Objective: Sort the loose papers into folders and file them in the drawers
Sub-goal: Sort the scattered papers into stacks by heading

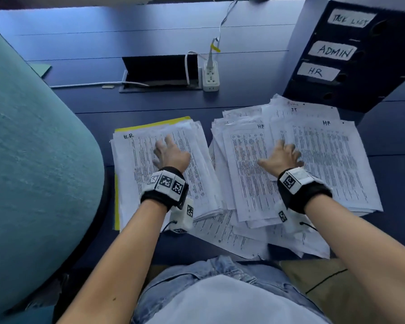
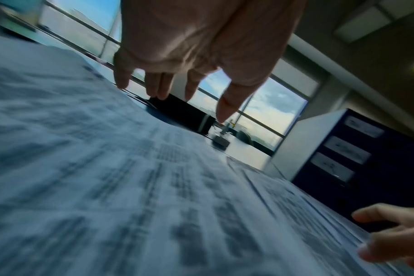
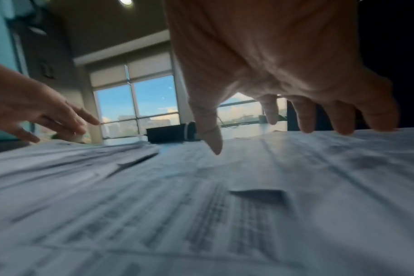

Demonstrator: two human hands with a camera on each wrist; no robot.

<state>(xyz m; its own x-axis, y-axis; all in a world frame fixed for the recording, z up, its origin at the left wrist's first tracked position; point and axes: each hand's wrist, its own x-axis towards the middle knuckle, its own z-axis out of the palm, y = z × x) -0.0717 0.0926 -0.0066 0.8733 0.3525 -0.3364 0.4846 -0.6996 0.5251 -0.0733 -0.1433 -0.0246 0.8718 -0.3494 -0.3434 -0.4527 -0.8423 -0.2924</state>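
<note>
- Loose papers [image 1: 325, 160]: white sheets with dense printed tables, fanned in a messy overlapping pile on the right half of the dark blue surface [image 1: 243, 99]. Handwritten "HR" on 2 top sheets, "IT" on 1 further back. Some sheets stick out past the near edge of the pile.
- Sorted stack [image 1: 197, 160]: same kind of printed sheets, squared up tighter, top sheet marked "H.R". Sits just left of the loose pile, edges touching or overlapping at the near side.
- Yellow folder [image 1: 150, 125]: under the sorted stack, only far and left edges show.
- Left hand [image 1: 171, 154]: palm down on the sorted stack, fingers [image 2: 227, 106] spread and mostly straight, tips on or close to the paper. Grips nothing.
- Right hand [image 1: 282, 157]: palm down on the loose pile, fingers [image 3: 305, 119] spread and bent downward, tips at the paper, thumb out to the left. Nothing pinched that I can see; wrist view too blurred to tell whether the tips press.
- Drawer unit [image 1: 351, 61]: dark blue, upright at the far right of the surface, just behind the loose pile. White labels read "TASK LIST", "ADMIN", "HR". Drawers closed.
- White power strip [image 1: 211, 77] beside an open cable hatch [image 1: 160, 73] at mid-surface, white cables running off it.
- Teal chair back [image 1: 33, 148] fills the left side.
</note>
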